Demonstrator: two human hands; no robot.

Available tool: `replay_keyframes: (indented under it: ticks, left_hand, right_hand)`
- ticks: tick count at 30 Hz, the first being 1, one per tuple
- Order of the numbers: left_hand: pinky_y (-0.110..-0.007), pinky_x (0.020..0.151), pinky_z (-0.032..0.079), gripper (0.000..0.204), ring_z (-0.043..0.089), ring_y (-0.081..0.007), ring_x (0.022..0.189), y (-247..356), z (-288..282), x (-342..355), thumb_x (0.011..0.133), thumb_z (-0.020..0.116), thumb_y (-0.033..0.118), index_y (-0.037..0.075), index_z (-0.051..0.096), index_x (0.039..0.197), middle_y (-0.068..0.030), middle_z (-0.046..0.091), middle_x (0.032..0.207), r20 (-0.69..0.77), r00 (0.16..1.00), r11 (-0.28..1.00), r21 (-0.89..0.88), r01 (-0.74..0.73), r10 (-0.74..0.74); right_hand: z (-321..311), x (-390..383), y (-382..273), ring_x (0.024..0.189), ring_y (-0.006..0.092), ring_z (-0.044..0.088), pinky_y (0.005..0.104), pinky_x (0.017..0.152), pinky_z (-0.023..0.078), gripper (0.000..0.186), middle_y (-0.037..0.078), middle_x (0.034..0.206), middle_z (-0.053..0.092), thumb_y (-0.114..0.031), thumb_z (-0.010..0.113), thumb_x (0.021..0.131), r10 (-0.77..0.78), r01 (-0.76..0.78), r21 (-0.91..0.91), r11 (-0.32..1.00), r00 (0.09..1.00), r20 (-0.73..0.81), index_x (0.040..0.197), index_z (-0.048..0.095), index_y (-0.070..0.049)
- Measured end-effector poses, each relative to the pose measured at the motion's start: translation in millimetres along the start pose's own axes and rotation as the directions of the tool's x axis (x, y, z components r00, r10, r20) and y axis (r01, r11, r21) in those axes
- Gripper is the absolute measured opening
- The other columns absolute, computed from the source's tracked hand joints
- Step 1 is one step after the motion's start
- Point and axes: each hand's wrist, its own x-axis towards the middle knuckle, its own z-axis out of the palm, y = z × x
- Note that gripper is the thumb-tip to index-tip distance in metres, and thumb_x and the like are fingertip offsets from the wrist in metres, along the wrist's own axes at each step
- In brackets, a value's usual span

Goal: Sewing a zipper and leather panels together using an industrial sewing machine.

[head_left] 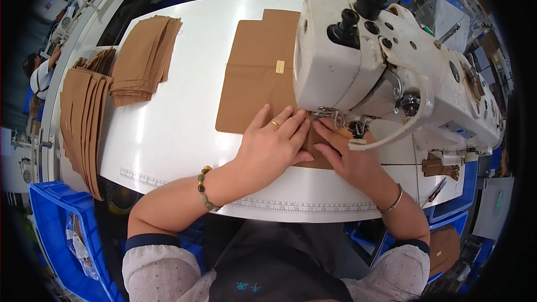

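Pressing brown fabric panel [251, 92] down on white tabletop [168, 145], partly under sewing-machine head [327, 50], w/ flat-spread L hand [271, 142] & flat, finger-extended R hand [356, 156]. Could pucker if pushed unevenly; poss. pricked fingers if slid too nr needle area.

Plain brown is shown by the cloth [254, 92], which is marked with 1 pale-yellow patch [279, 67], and by the fabric stacks [140, 59]. The tabletop [179, 134] is coloured white, the sewing machine [327, 59] off-white. White sleeves [159, 271] are dotted dark and edged in navy. The apron [274, 257] is lettered blue on black.
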Motion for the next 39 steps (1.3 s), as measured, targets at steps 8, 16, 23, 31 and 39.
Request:
replay_keyframes:
  ticks: [8,16,23,31,39]
  left_hand:
    - [-0.055,0.11,0.043,0.06,0.06,-0.0288,0.13,-1.8,-0.3,0.1,0.09,0.068,0.046,0.001,0.067,0.131,-0.0125,0.064,0.139,0.05,0.999,0.998,-0.062,0.004,-0.001]
    - [-0.055,0.11,0.043,0.059,0.061,-0.0285,0.13,-3.5,-0.2,2.2,0.09,0.069,0.045,0.001,0.068,0.13,-0.0123,0.066,0.138,0.057,0.998,0.998,-0.06,0.008,-0.004]
    - [-0.049,0.108,0.045,0.056,0.062,-0.0242,0.123,-2.9,3.5,2.7,0.085,0.072,0.046,0.006,0.071,0.124,-0.0072,0.067,0.128,-0.008,1.0,1.0,-0.01,0.001,-0.001]
    - [-0.049,0.108,0.046,0.058,0.061,-0.0237,0.124,-1.7,4.5,2.8,0.086,0.071,0.047,0.006,0.07,0.126,-0.0067,0.066,0.129,-0.025,1.0,1.0,-0.018,0.011,-0.011]
    - [-0.051,0.107,0.046,0.061,0.058,-0.0225,0.127,-0.8,8.0,0.2,0.084,0.073,0.047,0.006,0.068,0.13,-0.0056,0.065,0.132,-0.026,0.999,0.998,-0.037,0.041,-0.042]
  right_hand:
    - [-1.6,3.7,2.2,0.108,0.0276,0.071,0.0405,0.092,0.055,0.04,0.008,0.124,0.073,-0.026,0.077,0.09,-0.053,0.052,-0.015,0.999,0.997,-0.058,0.127,0.072,-0.01]
    - [-0.5,3.5,1.3,0.108,0.0265,0.072,0.0396,0.091,0.055,0.039,0.007,0.123,0.074,-0.026,0.076,0.092,-0.004,0.004,-0.012,1.0,0.999,-0.041,0.127,0.073,-0.011]
    - [-2.7,6.9,0.4,0.107,0.0278,0.072,0.0415,0.092,0.055,0.038,0.007,0.12,0.074,-0.025,0.076,0.091,-0.056,0.055,-0.017,0.998,0.995,-0.088,0.125,0.073,-0.01]
    - [-64.3,-27.2,-2.3,0.082,0.0327,0.068,0.0491,0.087,0.055,0.024,0.012,0.098,0.074,-0.024,0.081,0.084,-0.131,0.114,-0.2,0.973,0.988,-0.076,0.1,0.075,-0.006]
    - [-344.8,-176.4,257.9,0.1,0.0264,0.061,0.038,0.09,0.049,0.035,0.012,0.109,0.063,-0.033,0.063,0.1,0.4,-0.675,0.037,0.737,0.392,-0.829,0.118,0.066,-0.003]
